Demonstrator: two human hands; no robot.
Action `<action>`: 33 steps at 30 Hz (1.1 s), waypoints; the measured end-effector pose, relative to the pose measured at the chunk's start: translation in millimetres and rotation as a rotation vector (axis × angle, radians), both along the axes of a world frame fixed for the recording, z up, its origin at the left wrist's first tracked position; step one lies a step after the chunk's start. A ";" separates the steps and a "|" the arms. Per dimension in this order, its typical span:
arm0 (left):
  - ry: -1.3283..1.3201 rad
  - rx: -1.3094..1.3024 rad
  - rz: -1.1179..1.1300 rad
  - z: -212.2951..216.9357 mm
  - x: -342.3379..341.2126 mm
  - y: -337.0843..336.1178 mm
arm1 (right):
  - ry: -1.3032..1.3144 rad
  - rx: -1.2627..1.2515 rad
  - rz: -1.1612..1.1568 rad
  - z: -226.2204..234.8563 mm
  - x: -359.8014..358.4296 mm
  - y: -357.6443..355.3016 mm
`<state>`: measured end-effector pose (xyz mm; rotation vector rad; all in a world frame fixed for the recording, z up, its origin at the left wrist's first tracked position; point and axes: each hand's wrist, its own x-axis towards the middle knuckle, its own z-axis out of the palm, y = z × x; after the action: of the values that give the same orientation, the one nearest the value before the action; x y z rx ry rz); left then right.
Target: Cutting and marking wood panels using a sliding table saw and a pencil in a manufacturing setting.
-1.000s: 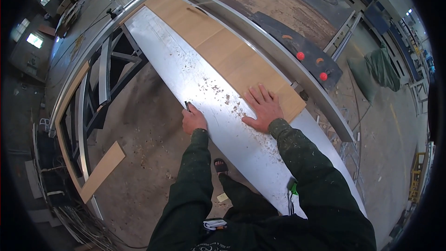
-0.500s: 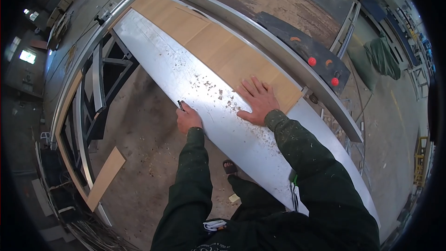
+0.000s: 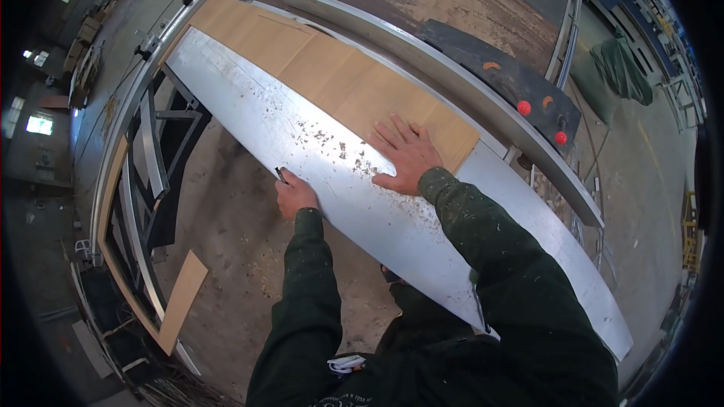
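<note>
A wood-coloured panel (image 3: 362,79) made of several strips lies along the far side of a long, silvery metal sliding table (image 3: 226,79). My right hand (image 3: 409,157) rests flat near the panel's right end, fingers spread on the wood and thumb over the metal. Down at the table's near edge, my left hand (image 3: 296,194) is closed around a small black piece (image 3: 281,175), mostly hidden by my fingers. Brown wood chips (image 3: 332,145) are scattered across the metal between my hands.
A long metal fence (image 3: 422,75) runs beyond the panel. Behind it sits a dark plate with red knobs (image 3: 524,108). Left of me stands a curved metal frame (image 3: 154,136), with a loose wooden strip (image 3: 183,301) leaning near it. A green cloth (image 3: 620,68) hangs at the far right.
The panel and sliding table have shifted away and left relative to the red-knobbed plate. Both hands have moved along with them, keeping their places. The view has turned slightly.
</note>
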<state>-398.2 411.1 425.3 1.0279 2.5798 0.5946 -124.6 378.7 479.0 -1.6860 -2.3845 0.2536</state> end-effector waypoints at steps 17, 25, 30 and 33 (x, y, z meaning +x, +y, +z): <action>0.012 0.011 0.004 -17.7 7.1 0.0 | -0.003 0.024 -0.010 -21.4 6.7 -3.0; 0.005 -0.001 -0.017 -12.9 3.5 4.7 | 0.006 0.018 -0.006 -20.6 2.9 3.1; -0.003 0.005 -0.040 -11.9 0.2 8.4 | 0.000 0.012 -0.011 -20.4 0.6 7.5; -0.011 0.000 -0.050 -11.2 -1.8 9.6 | 0.008 0.014 -0.009 -22.5 -0.6 8.8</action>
<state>-400.1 420.7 414.0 1.0820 2.5366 0.5856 -125.2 387.5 456.5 -1.6859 -2.3675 0.2417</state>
